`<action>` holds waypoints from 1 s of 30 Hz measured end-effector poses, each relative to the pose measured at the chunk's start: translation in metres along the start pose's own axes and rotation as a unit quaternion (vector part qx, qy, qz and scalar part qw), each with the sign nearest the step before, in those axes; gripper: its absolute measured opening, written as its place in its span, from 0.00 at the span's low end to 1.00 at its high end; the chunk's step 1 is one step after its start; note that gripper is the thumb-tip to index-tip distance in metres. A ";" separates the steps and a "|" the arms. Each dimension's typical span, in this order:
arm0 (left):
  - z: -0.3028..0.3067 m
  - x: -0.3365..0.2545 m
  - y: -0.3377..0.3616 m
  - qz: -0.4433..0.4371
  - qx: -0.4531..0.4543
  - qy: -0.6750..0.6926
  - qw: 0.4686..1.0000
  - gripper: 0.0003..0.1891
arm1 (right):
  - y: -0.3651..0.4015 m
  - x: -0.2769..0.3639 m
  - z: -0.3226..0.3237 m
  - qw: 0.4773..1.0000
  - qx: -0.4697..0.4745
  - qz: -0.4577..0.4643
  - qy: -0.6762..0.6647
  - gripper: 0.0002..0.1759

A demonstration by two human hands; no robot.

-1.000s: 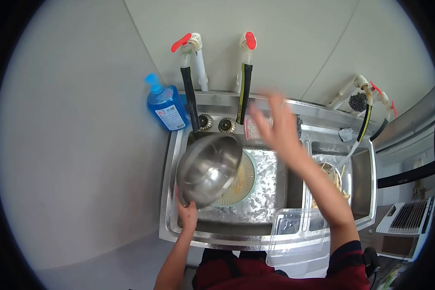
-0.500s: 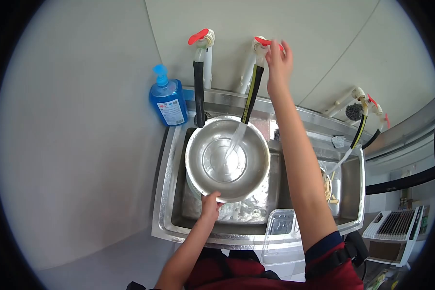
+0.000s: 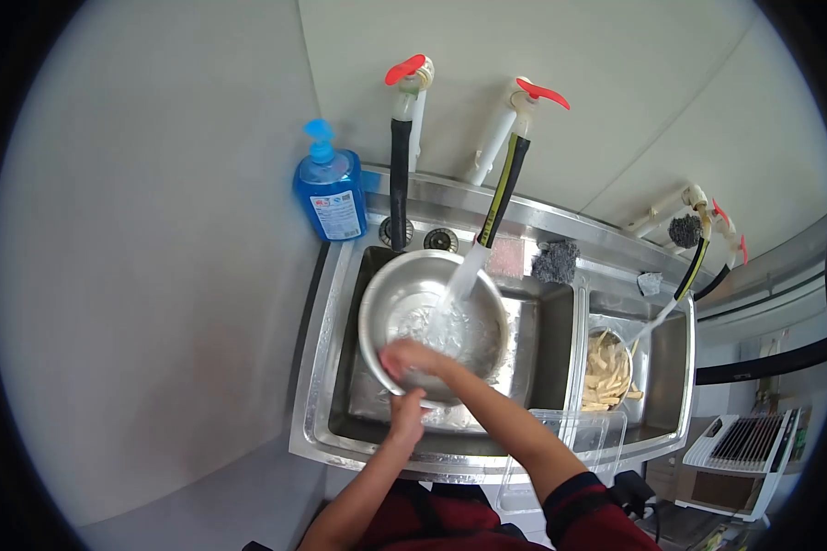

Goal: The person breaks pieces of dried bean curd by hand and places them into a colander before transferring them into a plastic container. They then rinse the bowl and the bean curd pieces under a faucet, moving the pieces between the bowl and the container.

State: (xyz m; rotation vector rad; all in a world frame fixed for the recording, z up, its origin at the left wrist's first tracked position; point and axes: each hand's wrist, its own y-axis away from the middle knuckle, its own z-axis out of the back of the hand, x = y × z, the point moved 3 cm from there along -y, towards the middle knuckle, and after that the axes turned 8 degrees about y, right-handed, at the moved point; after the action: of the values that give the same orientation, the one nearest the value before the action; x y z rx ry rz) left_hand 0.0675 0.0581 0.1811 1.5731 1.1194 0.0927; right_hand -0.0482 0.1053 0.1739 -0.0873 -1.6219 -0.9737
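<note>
A round metal bowl [image 3: 390, 285] is in the left basin of the steel sink [image 3: 340, 354]. Water pours into it from a black hose with a yellow stripe [image 3: 504, 193], below a tap with a red handle [image 3: 542, 93]. My left hand [image 3: 408, 418] grips the bowl's near rim, its fingers closed on the edge. Inside the bowl, at its near left side, is my right hand [image 3: 412, 358]; its fingers are blurred, and whether they hold anything cannot be made out.
Blue soap bottle [image 3: 331, 197] stands at the sink's back left corner. Behind the basin lie a pink sponge [image 3: 506, 257] and a dark scrubber [image 3: 556, 263]. Pale strips fill a container [image 3: 606, 372] in the right basin under running water. A clear plastic tray [image 3: 574, 432] overlaps the front edge.
My right hand has left the red tap handle and come down into the bowl. The water stream has grown thicker. The bowl sits slightly lower in view, still gripped by my left hand.
</note>
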 end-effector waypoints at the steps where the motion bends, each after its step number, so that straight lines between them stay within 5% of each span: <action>1: 0.007 -0.009 -0.005 -0.045 0.005 0.050 0.998 0.16 | 0.011 -0.010 -0.006 0.999 0.010 -0.046 0.007 0.15; 2: 0.013 -0.020 -0.002 -0.054 0.013 0.057 0.997 0.14 | 0.025 -0.022 -0.004 0.995 0.021 -0.093 0.013 0.17; 4: 0.037 -0.014 -0.004 -0.069 -0.043 0.011 0.997 0.14 | -0.003 -0.077 0.052 0.910 -0.057 -0.004 0.410 0.16; 6: 0.031 -0.002 0.017 -0.036 -0.050 -0.003 0.998 0.14 | -0.001 -0.063 0.099 0.939 -0.240 0.016 0.247 0.14; 8: 0.018 0.012 0.030 -0.011 -0.033 0.030 0.999 0.16 | -0.031 -0.037 0.098 0.916 -0.214 -0.135 0.311 0.14; 10: 0.003 0.008 0.045 0.013 -0.028 -0.004 0.999 0.18 | -0.021 -0.005 0.040 0.966 -0.225 0.081 0.098 0.16; 12: 0.008 0.006 0.030 0.056 0.012 0.016 0.998 0.21 | -0.015 -0.028 -0.015 0.992 0.042 0.107 0.058 0.15; 14: 0.019 0.001 0.020 0.038 0.015 0.046 0.998 0.22 | 0.038 -0.019 -0.027 0.980 0.063 0.003 0.191 0.13; 17: 0.020 -0.023 0.019 0.018 0.009 0.095 0.995 0.21 | 0.091 -0.027 0.024 0.793 -0.214 0.008 0.571 0.13; 18: 0.020 -0.027 0.020 0.027 0.031 0.110 0.993 0.20 | 0.108 -0.012 0.045 0.783 -0.352 -0.026 0.512 0.21; 19: 0.017 -0.027 0.021 0.027 0.031 0.110 0.993 0.20 | 0.130 0.013 0.051 0.677 -0.465 -0.012 0.570 0.28; 20: 0.012 -0.025 0.023 0.053 0.043 0.123 0.990 0.19 | 0.131 -0.006 0.059 0.692 -0.551 -0.036 0.465 0.29; 21: 0.009 -0.022 0.025 0.081 0.054 0.135 0.986 0.18 | 0.130 -0.027 0.066 0.868 -0.466 -0.133 0.107 0.29; 22: 0.011 -0.019 0.026 0.083 0.055 0.133 0.986 0.18 | 0.129 -0.043 0.059 0.891 -0.300 -0.207 -0.271 0.28; 24: 0.016 -0.014 0.025 0.104 0.051 0.076 0.990 0.16 | 0.137 -0.071 0.041 0.865 -0.185 -0.225 -0.409 0.25; 26: 0.026 -0.021 0.018 0.117 0.084 0.055 0.988 0.16 | 0.157 -0.052 0.028 0.885 -0.178 -0.229 -0.365 0.18; 29: 0.043 0.009 -0.007 0.200 0.090 0.099 0.971 0.17 | 0.172 -0.033 0.028 0.901 -0.191 -0.228 -0.316 0.24; 30: 0.039 0.011 -0.004 0.201 0.097 0.097 0.970 0.17 | 0.176 -0.044 0.048 0.926 -0.276 -0.215 -0.143 0.30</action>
State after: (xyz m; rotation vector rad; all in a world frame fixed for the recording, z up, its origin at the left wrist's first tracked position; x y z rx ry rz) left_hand 0.0939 0.0373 0.1588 1.9847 0.9630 0.4264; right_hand 0.0227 0.2688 0.2326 -0.2758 -1.6118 -1.8163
